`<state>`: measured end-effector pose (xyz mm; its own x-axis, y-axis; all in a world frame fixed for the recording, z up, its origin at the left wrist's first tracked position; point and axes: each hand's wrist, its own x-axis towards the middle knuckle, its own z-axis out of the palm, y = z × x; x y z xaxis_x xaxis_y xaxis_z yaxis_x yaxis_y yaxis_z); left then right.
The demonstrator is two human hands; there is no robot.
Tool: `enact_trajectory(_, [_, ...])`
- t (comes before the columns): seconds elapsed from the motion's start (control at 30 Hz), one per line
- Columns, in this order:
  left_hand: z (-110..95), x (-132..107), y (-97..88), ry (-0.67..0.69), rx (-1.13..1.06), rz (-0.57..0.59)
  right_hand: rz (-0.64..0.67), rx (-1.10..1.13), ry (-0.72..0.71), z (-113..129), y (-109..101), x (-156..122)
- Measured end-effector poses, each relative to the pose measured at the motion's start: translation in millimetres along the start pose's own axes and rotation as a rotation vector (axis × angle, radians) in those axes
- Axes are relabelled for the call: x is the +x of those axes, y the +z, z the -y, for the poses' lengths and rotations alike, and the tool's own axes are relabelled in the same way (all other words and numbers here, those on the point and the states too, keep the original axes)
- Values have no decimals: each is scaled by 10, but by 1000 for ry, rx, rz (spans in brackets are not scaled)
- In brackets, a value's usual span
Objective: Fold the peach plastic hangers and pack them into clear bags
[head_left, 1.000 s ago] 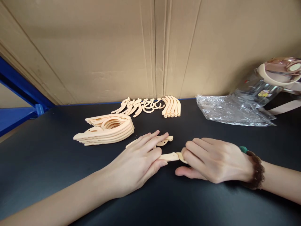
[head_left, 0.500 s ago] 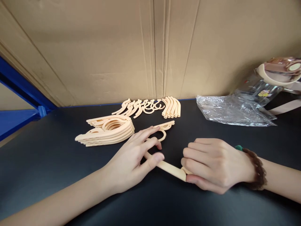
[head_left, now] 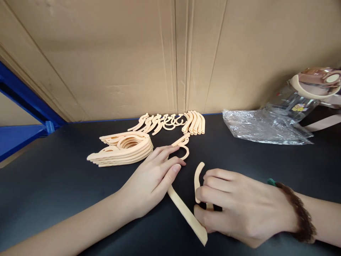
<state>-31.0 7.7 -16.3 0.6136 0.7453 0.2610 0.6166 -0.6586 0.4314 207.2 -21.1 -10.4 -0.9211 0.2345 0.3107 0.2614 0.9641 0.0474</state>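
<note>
A cream plastic hanger (head_left: pixel 186 217) lies on the black table under my left hand (head_left: pixel 154 181), its long arm slanting toward me and to the right. My left hand rests over its middle with fingers close together, holding it down; a round loop (head_left: pixel 186 152) shows beyond the fingertips. With bent fingers my right hand (head_left: pixel 239 206) grips a curved hanger piece (head_left: pixel 198 181) by the arm's near end. That piece is partly hidden by the fingers, and I cannot tell whether it is joined to the arm.
A stack of cream hanger parts (head_left: pixel 128 149) lies left of my hands. Behind are curved pieces (head_left: pixel 149 123), hooks (head_left: pixel 170 121) and a row of tubular pieces (head_left: pixel 195 122). At the right, a clear plastic bag (head_left: pixel 261 126) lies by a bottle (head_left: pixel 298 96). Cardboard (head_left: pixel 119 64) stands behind.
The hanger's long arm has swung, its near end now lower and closer to me. My right hand has come nearer and turned, exposing the curved piece. My left hand stays over the hanger.
</note>
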Motion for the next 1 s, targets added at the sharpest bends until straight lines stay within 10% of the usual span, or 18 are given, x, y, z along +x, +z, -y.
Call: enact_trajectory(1.0, [-7,-12,-14,36,-175,-89,-50,161,160,175,83,38])
